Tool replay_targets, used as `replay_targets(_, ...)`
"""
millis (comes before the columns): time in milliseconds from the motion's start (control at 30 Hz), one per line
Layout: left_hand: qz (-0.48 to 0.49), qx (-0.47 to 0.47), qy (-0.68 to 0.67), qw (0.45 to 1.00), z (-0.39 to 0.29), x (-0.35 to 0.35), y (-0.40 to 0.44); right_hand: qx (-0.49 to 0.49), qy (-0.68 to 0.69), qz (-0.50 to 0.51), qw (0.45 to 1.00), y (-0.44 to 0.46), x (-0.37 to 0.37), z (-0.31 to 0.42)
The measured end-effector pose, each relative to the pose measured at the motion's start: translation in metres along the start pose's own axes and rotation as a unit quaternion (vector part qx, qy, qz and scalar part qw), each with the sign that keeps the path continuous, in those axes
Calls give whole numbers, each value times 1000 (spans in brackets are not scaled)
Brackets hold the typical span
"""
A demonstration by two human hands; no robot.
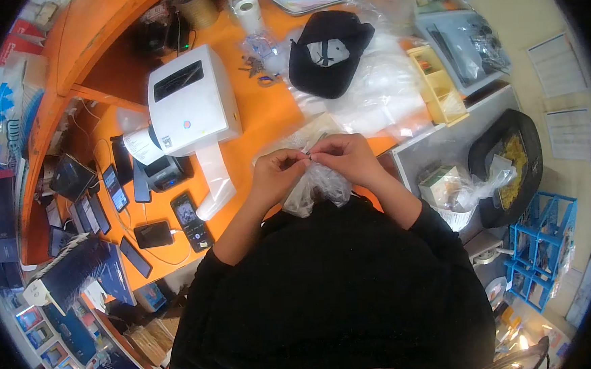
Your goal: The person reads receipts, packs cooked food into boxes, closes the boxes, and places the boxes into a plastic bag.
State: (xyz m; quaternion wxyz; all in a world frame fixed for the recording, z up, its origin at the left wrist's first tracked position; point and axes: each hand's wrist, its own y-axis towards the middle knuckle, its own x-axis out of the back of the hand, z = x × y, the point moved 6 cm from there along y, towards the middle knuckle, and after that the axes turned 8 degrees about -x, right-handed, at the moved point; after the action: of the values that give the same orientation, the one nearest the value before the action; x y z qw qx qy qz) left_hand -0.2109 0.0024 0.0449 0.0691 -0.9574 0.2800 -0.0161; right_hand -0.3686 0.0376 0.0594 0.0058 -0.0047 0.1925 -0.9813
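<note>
My left hand [276, 177] and my right hand [349, 159] meet at the near edge of the orange table [262, 112]. Thumb and fingers of each are pinched together, with the fingertips almost touching. Between them they grip the gathered top of a clear plastic bag [317, 186], whose crumpled body spreads below the fingers, close to my black shirt. What lies inside the bag cannot be made out. A pale flat piece [321, 125] shows just beyond my fingers.
Left of my hands stand a white label printer [192, 99] with its paper strip hanging out, and several phones [191, 223]. Beyond them lie a black cap [329, 54] and plastic sheets [387, 77]. At the right are a yellow tray [447, 101] and a black bag [533, 149].
</note>
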Motion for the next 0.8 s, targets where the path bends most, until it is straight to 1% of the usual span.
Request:
replay_targets(133, -11, 14, -41, 999, 6, 0, 1, -4, -30, 22, 999, -1, -1, 7)
replay_targets(167, -15, 22, -56, 998, 7, 0, 1, -2, -33, 15, 999, -1, -1, 7)
replay_targets(233, -13, 35, -38, 999, 11, 1, 1, 0, -38, -1, 999, -1, -4, 6)
replay_targets(267, -9, 41, -29, 999, 11, 1, 2, 25, -77, 0, 997, -3, -6, 10)
replay_targets(333, 1, -4, -15, 1000, 3, 0, 2, 71, -157, -4, 985, -6, -8, 17)
replay_targets(367, 10, -27, -10, 1000, -1, -2, 2, 120, -183, -21, 975, -8, -9, 21)
replay_targets(433, 19, -61, 102, 993, -15, -4, 1, 212, -239, -58, 946, -13, -11, 24)
replay_targets(467, 24, -80, 157, 984, -21, -5, 0, 199, -228, -82, 950, -14, -9, 22)
replay_targets(500, 23, -77, 198, 977, -23, -6, -1, 189, -217, -104, 952, -16, -6, 21)
replay_targets(533, 25, -88, 205, 975, -24, -8, -1, 180, -207, -123, 954, -17, -1, 22)
replay_targets(567, 24, -99, 213, 972, -23, -7, -1, 208, -198, -152, 946, -20, 8, 27)
replay_targets(600, 22, -110, 222, 969, -21, -5, -1, 214, -205, -161, 941, -25, 16, 29)
replay_targets(667, 40, -128, 188, 973, -12, 2, -1, 225, -215, -176, 934, -41, 31, 35)
replay_targets(733, 52, -127, 135, 981, -17, -1, -7, 212, -208, -258, 920, -66, 62, 44)
replay_targets(767, 58, -149, 141, 977, -22, -9, -12, 204, -203, -298, 910, -81, 79, 47)
replay_targets(800, 73, -172, 206, 961, -31, -16, -12, 167, -181, -378, 892, -101, 101, 46)
